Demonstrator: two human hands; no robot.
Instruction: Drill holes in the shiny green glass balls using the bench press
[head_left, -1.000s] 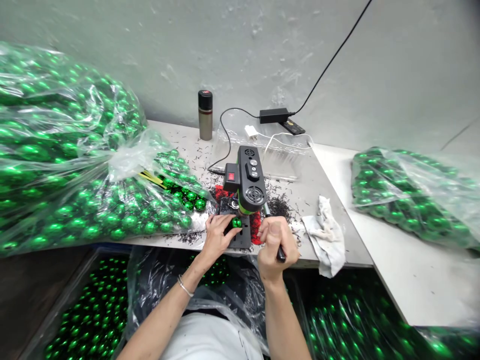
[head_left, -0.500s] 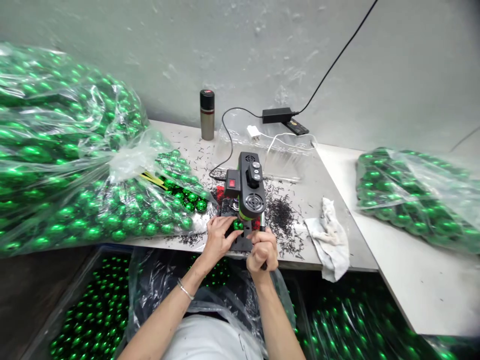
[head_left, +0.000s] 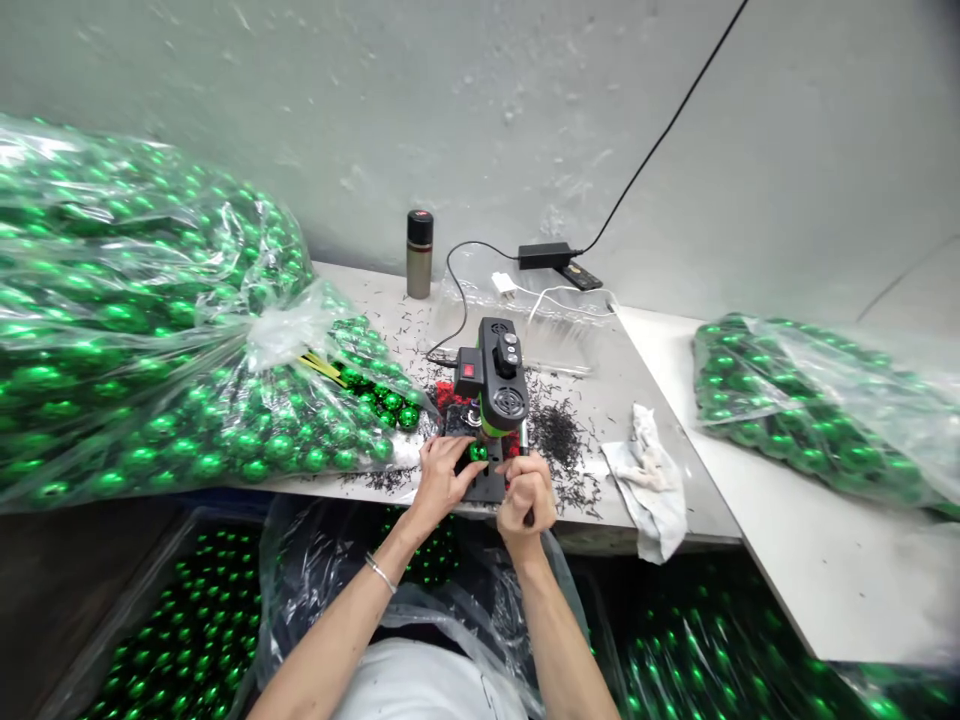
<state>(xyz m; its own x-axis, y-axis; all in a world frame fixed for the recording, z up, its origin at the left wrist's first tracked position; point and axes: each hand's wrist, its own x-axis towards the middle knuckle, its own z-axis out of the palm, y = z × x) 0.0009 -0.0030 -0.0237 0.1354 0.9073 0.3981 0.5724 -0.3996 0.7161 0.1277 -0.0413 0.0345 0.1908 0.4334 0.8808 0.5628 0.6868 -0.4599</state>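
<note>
A small black bench drill press (head_left: 501,375) with a red switch stands at the table's front edge. Under its head is a shiny green ball (head_left: 478,454), pinched between the thumb and fingers of my left hand (head_left: 441,475) above the black base plate (head_left: 486,487). My right hand (head_left: 527,498) is closed in a fist around the press's black lever handle, most of which the fingers hide. Whether the drill bit touches the ball cannot be made out. Red material (head_left: 444,395) shows beside and behind the press.
Clear bags (head_left: 277,425) of green balls fill the left; another bag (head_left: 795,390) lies right. Black shavings (head_left: 556,435) are scattered around. A white rag (head_left: 646,480) overhangs the front edge. Behind stand a bottle (head_left: 419,255), clear plastic trays (head_left: 559,345) and a power adapter (head_left: 545,255).
The view has shifted slightly, so the tabletop things appear a little lower. My left hand still holds the ball; less of the lever handle shows at my right fist.
</note>
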